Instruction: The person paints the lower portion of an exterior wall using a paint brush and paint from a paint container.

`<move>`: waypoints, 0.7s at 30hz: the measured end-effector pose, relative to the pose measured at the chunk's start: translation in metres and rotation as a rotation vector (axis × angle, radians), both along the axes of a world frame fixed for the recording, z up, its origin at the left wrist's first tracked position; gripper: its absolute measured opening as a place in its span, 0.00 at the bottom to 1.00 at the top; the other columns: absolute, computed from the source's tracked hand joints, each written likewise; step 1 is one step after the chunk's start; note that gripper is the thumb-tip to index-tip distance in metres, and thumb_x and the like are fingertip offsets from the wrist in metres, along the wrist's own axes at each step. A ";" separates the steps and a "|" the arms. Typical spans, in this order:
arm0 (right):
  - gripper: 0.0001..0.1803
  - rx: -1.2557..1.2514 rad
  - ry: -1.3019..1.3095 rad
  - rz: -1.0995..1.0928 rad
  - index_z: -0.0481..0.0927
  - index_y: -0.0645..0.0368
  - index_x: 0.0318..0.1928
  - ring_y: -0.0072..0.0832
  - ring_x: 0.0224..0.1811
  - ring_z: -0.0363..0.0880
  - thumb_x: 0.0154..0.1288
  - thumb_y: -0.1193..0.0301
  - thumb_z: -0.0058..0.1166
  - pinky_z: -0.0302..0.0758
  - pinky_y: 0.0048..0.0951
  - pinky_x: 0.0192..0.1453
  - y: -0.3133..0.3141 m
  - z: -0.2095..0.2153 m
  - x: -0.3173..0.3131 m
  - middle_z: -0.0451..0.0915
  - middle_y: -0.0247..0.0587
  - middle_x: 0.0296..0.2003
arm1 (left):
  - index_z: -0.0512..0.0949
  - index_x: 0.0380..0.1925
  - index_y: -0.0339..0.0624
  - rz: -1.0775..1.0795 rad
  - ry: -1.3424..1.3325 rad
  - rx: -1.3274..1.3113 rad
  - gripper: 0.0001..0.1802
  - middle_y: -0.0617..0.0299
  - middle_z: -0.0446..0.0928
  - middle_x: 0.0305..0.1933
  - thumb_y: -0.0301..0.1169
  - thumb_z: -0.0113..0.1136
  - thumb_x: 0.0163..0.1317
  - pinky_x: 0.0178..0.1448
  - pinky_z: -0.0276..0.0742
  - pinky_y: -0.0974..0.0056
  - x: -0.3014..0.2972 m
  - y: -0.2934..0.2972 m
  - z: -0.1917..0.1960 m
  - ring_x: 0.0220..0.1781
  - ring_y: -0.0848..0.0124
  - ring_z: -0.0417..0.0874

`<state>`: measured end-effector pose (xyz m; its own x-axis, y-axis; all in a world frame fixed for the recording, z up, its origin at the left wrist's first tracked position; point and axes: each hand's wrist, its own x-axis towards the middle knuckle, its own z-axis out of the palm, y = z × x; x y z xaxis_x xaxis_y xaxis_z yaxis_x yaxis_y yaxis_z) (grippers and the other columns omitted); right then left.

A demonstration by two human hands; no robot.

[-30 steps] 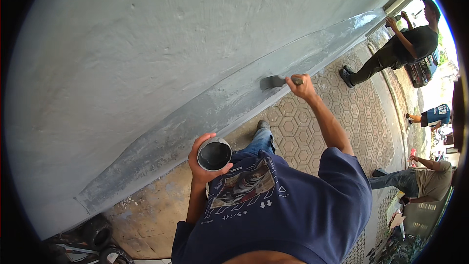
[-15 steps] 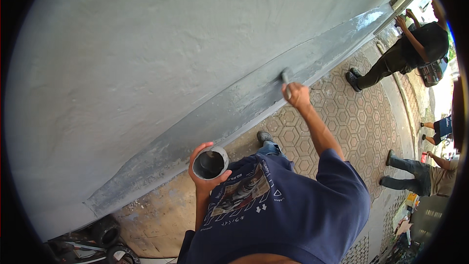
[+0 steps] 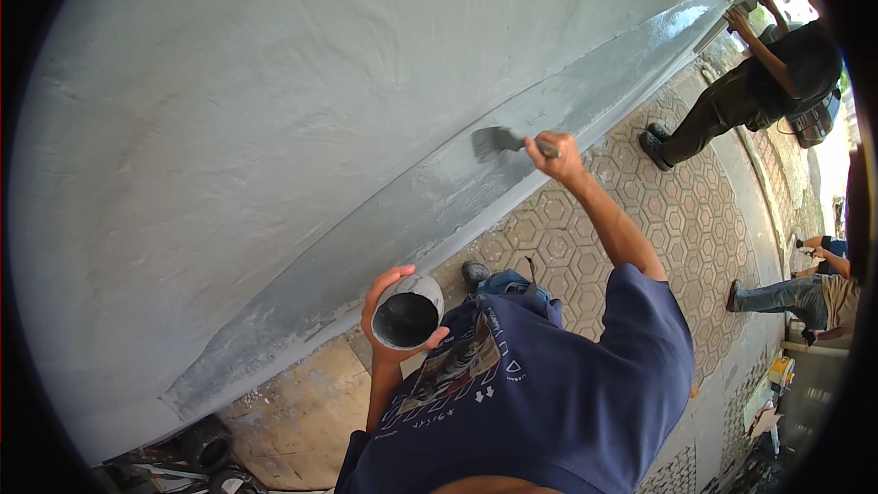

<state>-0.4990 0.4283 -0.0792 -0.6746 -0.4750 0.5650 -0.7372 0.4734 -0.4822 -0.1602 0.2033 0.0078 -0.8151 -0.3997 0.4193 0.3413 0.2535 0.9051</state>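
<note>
My left hand [image 3: 384, 355] is closed around a small grey-smeared round paint pot [image 3: 421, 285], tilted so its dark inside shows, with its fingers along the far side and thumb at the near side. In my right hand [image 3: 560, 161] is a flat paintbrush [image 3: 499, 142], gripped by its handle, its bristles pointing left. The bristles are at the upper part of a darker grey band [image 3: 366, 224] that runs along the bottom of the pale grey wall [image 3: 274, 82]. Whether the tips press on the surface I cannot tell.
Hexagonal paving [image 3: 640, 220] lies to the right of the wall. A person in dark clothes [image 3: 722, 96] stands at upper right, others farther along the right edge. Brown sheeting [image 3: 288, 412] covers the ground at lower left, near dark round objects [image 3: 206, 446].
The paintbrush has swung left and up along the band, now showing its flat side. My left hand and the pot have shifted slightly right. People at the right have changed position.
</note>
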 end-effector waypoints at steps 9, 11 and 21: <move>0.17 0.159 0.280 -0.597 0.76 0.60 0.19 0.50 0.20 0.78 0.63 0.65 0.58 0.74 0.43 0.23 0.089 0.001 -0.121 0.78 0.51 0.19 | 0.69 0.58 0.38 -0.021 -0.163 -0.001 0.52 0.48 0.77 0.55 0.38 0.86 0.30 0.63 0.73 0.55 0.012 0.028 -0.010 0.57 0.58 0.79; 0.16 0.146 0.306 -0.547 0.77 0.60 0.20 0.49 0.20 0.79 0.63 0.65 0.59 0.75 0.42 0.23 0.068 -0.005 -0.098 0.79 0.50 0.19 | 0.69 0.59 0.38 0.012 -0.182 0.039 0.52 0.48 0.77 0.55 0.38 0.86 0.30 0.63 0.73 0.56 0.018 0.030 -0.012 0.58 0.58 0.78; 0.12 -0.060 0.209 0.332 0.75 0.57 0.18 0.36 0.14 0.74 0.56 0.71 0.62 0.73 0.35 0.18 -0.023 -0.003 0.088 0.73 0.39 0.15 | 0.68 0.59 0.37 -0.103 -0.154 0.019 0.53 0.47 0.77 0.56 0.37 0.86 0.30 0.63 0.73 0.56 0.004 0.020 -0.006 0.58 0.58 0.78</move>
